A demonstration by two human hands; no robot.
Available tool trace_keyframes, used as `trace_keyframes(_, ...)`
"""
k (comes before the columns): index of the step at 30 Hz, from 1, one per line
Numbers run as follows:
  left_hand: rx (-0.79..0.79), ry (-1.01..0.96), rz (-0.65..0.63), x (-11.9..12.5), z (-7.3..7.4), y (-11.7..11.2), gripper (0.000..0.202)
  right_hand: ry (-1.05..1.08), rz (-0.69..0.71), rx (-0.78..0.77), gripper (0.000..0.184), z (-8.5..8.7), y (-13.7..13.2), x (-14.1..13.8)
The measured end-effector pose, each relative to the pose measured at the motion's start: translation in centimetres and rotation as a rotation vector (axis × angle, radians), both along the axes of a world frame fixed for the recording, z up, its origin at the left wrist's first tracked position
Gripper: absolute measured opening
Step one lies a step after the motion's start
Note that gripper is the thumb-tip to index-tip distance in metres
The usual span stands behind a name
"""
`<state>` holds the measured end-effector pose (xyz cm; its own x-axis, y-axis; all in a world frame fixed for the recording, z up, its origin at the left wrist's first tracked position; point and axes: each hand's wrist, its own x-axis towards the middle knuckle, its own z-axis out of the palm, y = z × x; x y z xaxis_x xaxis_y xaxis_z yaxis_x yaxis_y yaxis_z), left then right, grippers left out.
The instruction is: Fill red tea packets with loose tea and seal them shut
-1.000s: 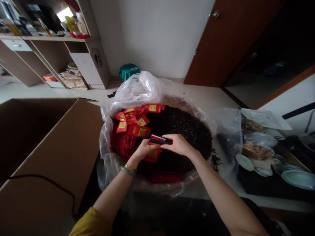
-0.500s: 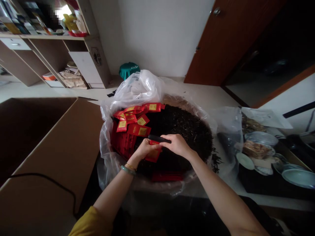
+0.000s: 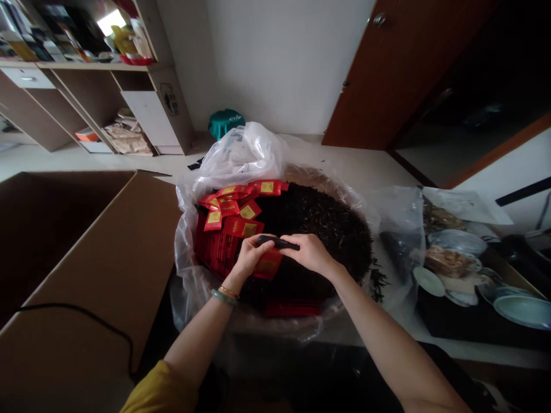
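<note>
A small black hand-held bag sealer (image 3: 279, 243) lies across the top edge of a red packet (image 3: 267, 266). My right hand (image 3: 312, 252) is closed around the sealer's right end. At its left end, my left hand (image 3: 250, 255) pinches the packet's top, thumb in front and fingers against the sealer; the exact grip is partly hidden. Below them, dark loose tea leaves (image 3: 331, 221) fill a round container lined with clear plastic (image 3: 183, 241). Several red packets with yellow labels (image 3: 241, 226) are piled at its left, above a row of flat red packets (image 3: 213, 249).
An open cardboard box (image 3: 86, 258) stands left, a black cable (image 3: 81, 312) across it. More red packets (image 3: 293, 308) lie at the container's near edge. On the right are dishes (image 3: 520, 307) and a clear bag (image 3: 400, 229). Behind are shelves (image 3: 94, 66) and a wooden door (image 3: 404, 63).
My left hand has shifted slightly up and left, its thumb now along the sealer's lower edge. The red packet has moved slightly up and left. My right hand stays almost in place.
</note>
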<state>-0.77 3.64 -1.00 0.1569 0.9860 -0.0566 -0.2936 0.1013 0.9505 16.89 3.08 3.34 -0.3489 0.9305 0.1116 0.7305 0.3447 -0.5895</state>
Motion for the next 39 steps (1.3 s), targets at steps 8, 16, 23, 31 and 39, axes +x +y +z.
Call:
trace_keyframes(8, 0.006, 0.003, -0.009, 0.1, -0.3, 0.2, 0.045, 0.002, -0.003, -0.013, 0.028, -0.3, 0.3, 0.2)
trace_keyframes(16, -0.064, -0.007, 0.008, 0.3, -0.6, 0.5, 0.043, 0.162, -0.067, -0.052, 0.039, -0.5, 0.9, 0.8)
trace_keyframes(23, -0.131, -0.068, 0.192, 0.0, -1.1, 0.7, 0.036, -0.043, -0.126, -0.11, 0.042, -0.4, 1.7, 3.6)
trace_keyframes(31, -0.081, -0.012, 0.204, 0.2, -0.9, 0.4, 0.039, -0.139, -0.065, -0.103, 0.031, -2.2, 2.1, 3.7)
trace_keyframes(39, -0.109, -0.036, -0.07, 0.5, -0.6, -0.2, 0.042, 0.293, -0.093, 0.026, 0.025, -1.4, 0.5, -0.4)
